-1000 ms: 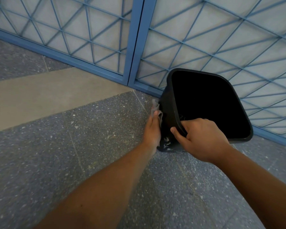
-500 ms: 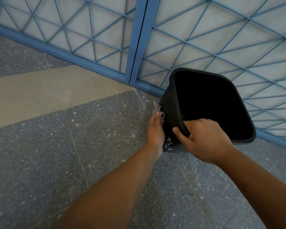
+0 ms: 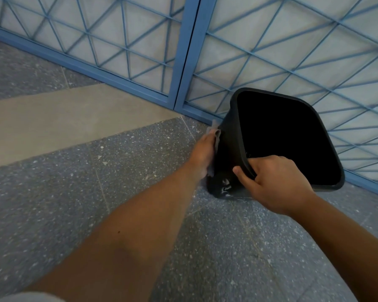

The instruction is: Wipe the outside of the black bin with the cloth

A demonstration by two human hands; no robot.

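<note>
The black bin (image 3: 229, 136) stands tilted on the speckled floor by the blue lattice partition, its open mouth facing up toward me. My left hand (image 3: 203, 155) presses a small grey cloth (image 3: 216, 136) flat against the bin's left outer wall; only the cloth's edges show past the fingers. My right hand (image 3: 277, 184) grips the bin's near rim, thumb on the outside and fingers curled over the edge.
A blue metal lattice partition (image 3: 183, 62) with frosted panels runs right behind the bin. The floor is dark speckled stone with a beige strip (image 3: 63, 118) at the left.
My left hand and the cloth have slid a little up and along the bin's left wall. My right hand keeps its grip on the rim.
</note>
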